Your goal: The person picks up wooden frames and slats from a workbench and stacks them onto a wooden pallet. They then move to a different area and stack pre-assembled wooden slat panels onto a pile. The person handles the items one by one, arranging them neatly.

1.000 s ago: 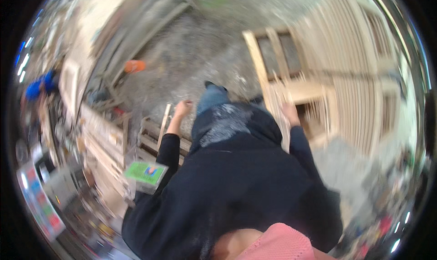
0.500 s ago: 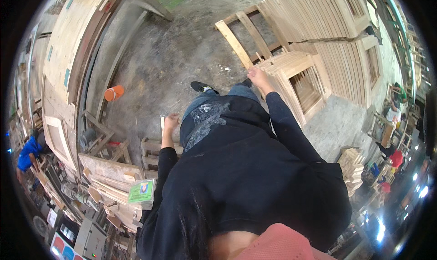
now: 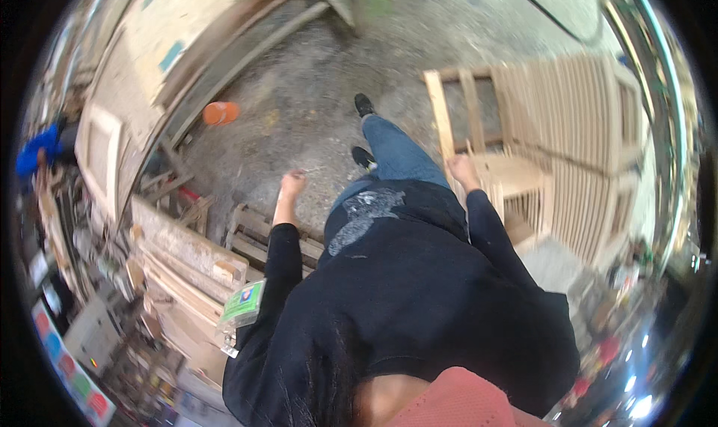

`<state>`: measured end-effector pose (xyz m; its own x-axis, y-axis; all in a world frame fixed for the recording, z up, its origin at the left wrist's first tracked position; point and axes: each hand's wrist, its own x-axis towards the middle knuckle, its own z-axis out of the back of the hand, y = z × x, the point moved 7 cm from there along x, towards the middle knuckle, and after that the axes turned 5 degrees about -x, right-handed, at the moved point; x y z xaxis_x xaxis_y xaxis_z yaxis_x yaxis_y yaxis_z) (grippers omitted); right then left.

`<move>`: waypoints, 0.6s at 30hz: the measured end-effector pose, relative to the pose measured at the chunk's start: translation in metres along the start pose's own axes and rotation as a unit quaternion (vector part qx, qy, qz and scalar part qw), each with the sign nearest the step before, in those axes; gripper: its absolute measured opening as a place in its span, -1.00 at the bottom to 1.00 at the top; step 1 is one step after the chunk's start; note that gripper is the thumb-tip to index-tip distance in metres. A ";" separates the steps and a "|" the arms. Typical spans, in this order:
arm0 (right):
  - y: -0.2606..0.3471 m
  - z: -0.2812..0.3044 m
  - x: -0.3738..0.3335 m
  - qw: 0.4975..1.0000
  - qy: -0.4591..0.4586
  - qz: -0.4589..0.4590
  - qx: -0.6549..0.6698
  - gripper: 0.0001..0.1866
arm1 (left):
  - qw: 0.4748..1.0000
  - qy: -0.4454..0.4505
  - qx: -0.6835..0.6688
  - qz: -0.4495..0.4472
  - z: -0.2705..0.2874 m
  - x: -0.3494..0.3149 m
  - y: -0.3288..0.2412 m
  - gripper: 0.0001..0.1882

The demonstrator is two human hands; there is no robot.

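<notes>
My left hand [image 3: 292, 183] hangs over the concrete floor at my left side, its fingers loosely curled with nothing visible in them. On the other side, my right hand [image 3: 464, 172] is also curled, and no held thing shows. It appears close to a low stack of wooden frames [image 3: 511, 174] and to a pale slat of a wooden pallet [image 3: 440, 115]; whether it touches either cannot be made out. Beyond that stands a long row of light wooden frames [image 3: 572, 102], packed face to face.
An orange container [image 3: 221, 113] is on the floor beside a large wooden bench [image 3: 196, 34]. A panelled wooden frame [image 3: 105, 152] leans at the bench's near end. Another pallet [image 3: 254, 234] lies left of my legs, near loose boards [image 3: 179, 277]. A blue-clad person [image 3: 39, 154] is far left.
My body has turned and stepped forward; my feet are now apart. The left hand has swung forward, and the wooden frames and pallet now appear further right.
</notes>
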<state>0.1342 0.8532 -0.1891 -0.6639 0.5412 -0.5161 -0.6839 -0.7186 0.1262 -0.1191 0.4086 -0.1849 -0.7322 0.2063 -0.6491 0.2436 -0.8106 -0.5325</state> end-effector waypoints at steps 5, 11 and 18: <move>0.109 0.012 0.092 0.973 0.022 0.196 -0.118 -0.74 | 0.991 -0.020 -0.016 0.132 0.033 -0.045 0.040 -0.63; 0.232 0.043 0.195 0.976 0.144 0.161 0.041 -0.66 | 0.958 -0.147 -0.100 0.224 0.086 -0.089 0.062 -0.65; 0.432 0.109 0.261 0.931 0.094 0.351 -0.028 -0.70 | 0.876 -0.349 -0.266 0.202 0.137 -0.097 0.075 -0.69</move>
<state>-0.3673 0.7315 -0.1769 -0.8730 -0.1522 -0.4634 -0.0814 -0.8913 0.4461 -0.1171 0.2528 -0.0868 -0.6837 -0.5740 -0.4507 0.6977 -0.3328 -0.6344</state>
